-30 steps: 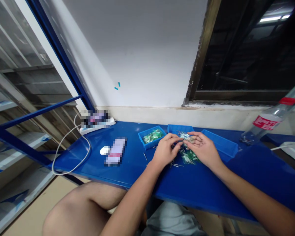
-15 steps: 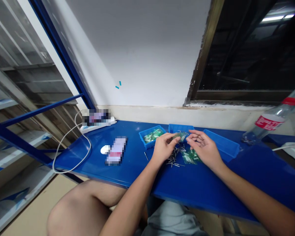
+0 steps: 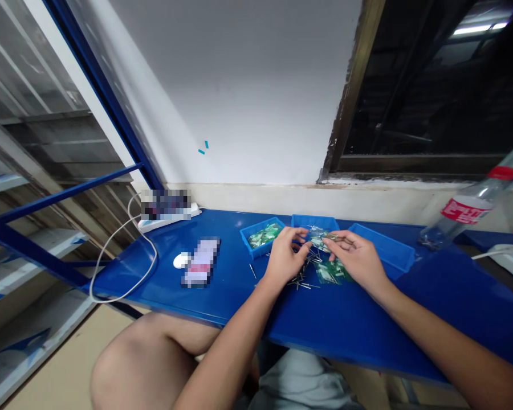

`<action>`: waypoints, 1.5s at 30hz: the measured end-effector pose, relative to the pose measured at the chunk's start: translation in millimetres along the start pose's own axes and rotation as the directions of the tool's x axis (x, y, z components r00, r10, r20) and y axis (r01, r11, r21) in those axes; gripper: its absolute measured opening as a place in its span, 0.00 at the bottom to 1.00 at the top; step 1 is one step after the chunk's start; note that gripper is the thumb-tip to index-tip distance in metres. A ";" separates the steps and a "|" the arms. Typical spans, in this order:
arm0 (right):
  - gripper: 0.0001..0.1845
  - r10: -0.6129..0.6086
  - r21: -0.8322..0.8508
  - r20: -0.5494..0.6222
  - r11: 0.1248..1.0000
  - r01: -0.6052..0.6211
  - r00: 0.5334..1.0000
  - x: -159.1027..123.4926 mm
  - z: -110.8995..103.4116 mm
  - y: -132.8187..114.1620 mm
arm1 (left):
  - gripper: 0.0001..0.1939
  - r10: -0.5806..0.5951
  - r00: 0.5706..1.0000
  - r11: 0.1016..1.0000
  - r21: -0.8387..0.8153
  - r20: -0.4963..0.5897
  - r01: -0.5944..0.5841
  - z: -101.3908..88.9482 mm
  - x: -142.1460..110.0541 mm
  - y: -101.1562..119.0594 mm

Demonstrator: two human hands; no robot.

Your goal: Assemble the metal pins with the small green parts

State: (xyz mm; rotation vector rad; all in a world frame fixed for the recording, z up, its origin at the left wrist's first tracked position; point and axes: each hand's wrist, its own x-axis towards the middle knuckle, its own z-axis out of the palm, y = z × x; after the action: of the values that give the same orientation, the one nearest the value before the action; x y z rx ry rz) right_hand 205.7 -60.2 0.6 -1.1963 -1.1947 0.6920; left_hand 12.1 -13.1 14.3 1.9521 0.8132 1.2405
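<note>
A small clear packet (image 3: 317, 233) is pinched at its right end between the thumb and fingers of my right hand (image 3: 357, 259). Just left of it is my left hand (image 3: 285, 256), its thumb and index finger apart; whether a fingertip touches the packet I cannot tell. Below both hands lies a pile of thin metal rivet-like pins (image 3: 301, 279), partly hidden by my left hand. Greenish plastic packets (image 3: 330, 273) lie on the blue table under my right hand. One single pin (image 3: 253, 271) is off to the left.
Behind my hands stand three blue bins: a left bin (image 3: 248, 246) with green packets, a middle bin (image 3: 310, 219) and a right bin (image 3: 395, 259). A phone (image 3: 203, 259), a white round object (image 3: 182, 260) and a power strip (image 3: 171, 217) are leftward. A plastic bottle (image 3: 465, 210) leans at right.
The packet has passed from my left fingers to my right hand, which has moved a little left onto it. My left thumb and index finger have parted.
</note>
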 end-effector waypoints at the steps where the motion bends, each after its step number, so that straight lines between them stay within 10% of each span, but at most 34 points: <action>1: 0.26 -0.001 0.002 -0.002 1.000 0.001 1.000 -0.4 0.3 -0.1 | 0.14 0.006 1.000 1.000 -0.015 0.023 -0.006 0.2 -0.3 1.2; 7: 0.22 -0.028 -0.003 0.127 1.000 0.028 0.992 -5.0 1.0 -5.7 | 0.20 0.061 0.987 0.994 -0.101 0.148 -0.046 -0.6 -1.6 7.7; 15: 0.23 -0.046 -0.054 0.145 0.997 0.054 0.988 -6.0 1.0 -10.1 | 0.14 0.065 0.996 0.986 0.160 -0.067 -0.053 -12.8 2.1 6.4; 19: 0.22 -0.054 -0.108 0.148 0.992 0.071 0.988 -8.0 2.7 -9.4 | 0.14 0.208 0.972 0.891 0.431 -0.110 -0.142 -33.9 4.0 4.8; 26: 0.17 -0.165 -0.331 0.223 0.914 0.234 0.961 -10.5 2.5 -10.3 | 0.14 0.055 0.981 0.642 0.759 -0.187 0.109 -52.5 2.5 -4.8; 34: 0.14 -0.319 -0.448 0.533 0.679 0.581 0.784 -10.2 0.1 -11.5 | 0.15 -0.019 0.977 0.600 0.779 -0.212 0.181 -49.4 1.5 -8.6; 38: 0.21 -0.322 -0.431 0.637 0.604 0.670 0.700 -10.5 2.4 -4.0 | 0.09 0.168 0.961 0.684 0.728 -0.222 0.048 -48.1 2.0 -5.5; 45: 0.10 -0.315 -0.432 0.678 0.561 0.707 0.664 -6.7 4.0 1.2 | 0.11 0.268 0.958 0.768 0.576 0.104 -0.278 -34.9 3.7 2.2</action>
State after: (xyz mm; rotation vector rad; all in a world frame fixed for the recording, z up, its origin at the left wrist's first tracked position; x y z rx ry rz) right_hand 200.3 -64.7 -3.0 -1.1098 -2.3281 0.0637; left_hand -18.6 -4.1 29.0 2.6596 1.0191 1.2247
